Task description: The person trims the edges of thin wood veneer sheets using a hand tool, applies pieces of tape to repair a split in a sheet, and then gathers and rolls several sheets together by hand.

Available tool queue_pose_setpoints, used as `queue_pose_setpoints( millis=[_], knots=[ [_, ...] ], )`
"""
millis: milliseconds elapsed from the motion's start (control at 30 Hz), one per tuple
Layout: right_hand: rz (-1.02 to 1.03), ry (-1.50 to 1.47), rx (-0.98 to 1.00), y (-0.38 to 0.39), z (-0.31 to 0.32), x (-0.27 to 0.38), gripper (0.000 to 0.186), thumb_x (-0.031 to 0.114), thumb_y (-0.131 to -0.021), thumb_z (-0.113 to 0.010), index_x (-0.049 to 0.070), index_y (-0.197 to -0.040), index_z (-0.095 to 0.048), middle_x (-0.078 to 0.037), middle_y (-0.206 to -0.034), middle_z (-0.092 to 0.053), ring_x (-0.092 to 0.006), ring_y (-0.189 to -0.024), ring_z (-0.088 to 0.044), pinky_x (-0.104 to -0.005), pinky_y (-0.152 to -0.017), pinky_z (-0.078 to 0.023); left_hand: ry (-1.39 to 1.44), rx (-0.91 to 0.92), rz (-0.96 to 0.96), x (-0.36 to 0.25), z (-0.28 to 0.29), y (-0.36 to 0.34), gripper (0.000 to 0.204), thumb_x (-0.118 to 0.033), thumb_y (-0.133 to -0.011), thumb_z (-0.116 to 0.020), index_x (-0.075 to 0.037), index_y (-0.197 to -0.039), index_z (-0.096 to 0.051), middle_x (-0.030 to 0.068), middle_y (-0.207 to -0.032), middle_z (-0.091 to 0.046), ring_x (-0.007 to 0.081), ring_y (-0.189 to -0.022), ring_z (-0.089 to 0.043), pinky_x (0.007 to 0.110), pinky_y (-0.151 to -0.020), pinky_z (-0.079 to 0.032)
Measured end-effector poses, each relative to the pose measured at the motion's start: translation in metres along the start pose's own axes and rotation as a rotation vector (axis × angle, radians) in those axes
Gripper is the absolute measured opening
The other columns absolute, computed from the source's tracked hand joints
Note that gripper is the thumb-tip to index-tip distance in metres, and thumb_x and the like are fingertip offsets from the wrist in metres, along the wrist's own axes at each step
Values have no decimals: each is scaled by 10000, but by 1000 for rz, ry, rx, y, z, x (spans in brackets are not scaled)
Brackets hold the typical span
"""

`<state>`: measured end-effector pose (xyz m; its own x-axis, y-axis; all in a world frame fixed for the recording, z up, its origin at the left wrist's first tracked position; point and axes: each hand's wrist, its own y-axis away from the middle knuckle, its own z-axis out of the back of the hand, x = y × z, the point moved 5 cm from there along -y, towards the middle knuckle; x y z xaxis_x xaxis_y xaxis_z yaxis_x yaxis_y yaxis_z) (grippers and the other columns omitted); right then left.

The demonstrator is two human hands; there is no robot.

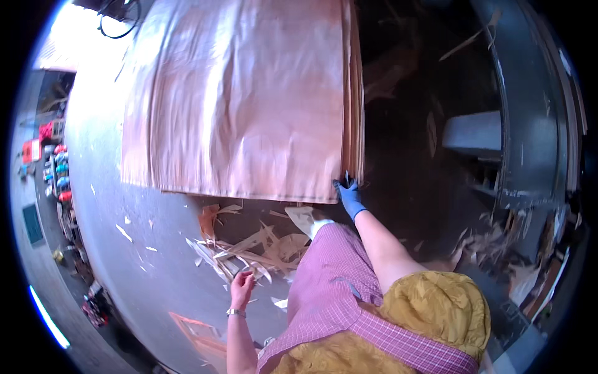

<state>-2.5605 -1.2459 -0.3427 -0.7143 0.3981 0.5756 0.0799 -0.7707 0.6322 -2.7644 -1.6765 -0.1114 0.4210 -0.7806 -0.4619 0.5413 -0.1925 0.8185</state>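
A tall stack of thin reddish-brown veneer sheets (249, 93) fills the upper middle of the head view. My right hand (349, 194), in a blue glove, grips the near right corner of the stack. My left hand (242, 283) is bare, with a bracelet on the wrist. It hangs loosely curled over the floor, just above a heap of torn veneer scraps (255, 249), and holds nothing. A pink checked garment and a mustard-yellow cloth cover my body at the bottom.
Grey concrete floor (106, 187) spreads to the left, with small wood chips on it. Coloured items line the far left edge (56, 168). A dark machine frame (517, 124) and more wood debris (492, 243) stand at the right. An orange sheet piece (199, 333) lies near my feet.
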Motion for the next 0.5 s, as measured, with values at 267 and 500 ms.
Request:
queue_pose_setpoints(
  millis=[267, 500],
  knots=[
    [-269, 194, 147, 19, 8, 42, 1142, 606, -631, -801, -20, -1442, -295, -228, -1405, -453, -343, -1286, -463, -400, -1040, -402, -485, 305, -146, -106, -24, -111, 211, -179, -899, -647, -40, -1058, -643, 81, -840, -689, 155, -777, -655, 289, -712, -513],
    [-93, 1, 225, 33, 17, 63, 744, 529, -713, -777, 88, -1282, -588, -109, -1254, -626, -258, -1106, -617, -358, -927, -476, -568, 461, -425, -222, -69, -168, 218, -129, -871, -620, -61, -1077, -643, 109, -911, -697, 220, -847, -680, 325, -743, -525]
  ],
)
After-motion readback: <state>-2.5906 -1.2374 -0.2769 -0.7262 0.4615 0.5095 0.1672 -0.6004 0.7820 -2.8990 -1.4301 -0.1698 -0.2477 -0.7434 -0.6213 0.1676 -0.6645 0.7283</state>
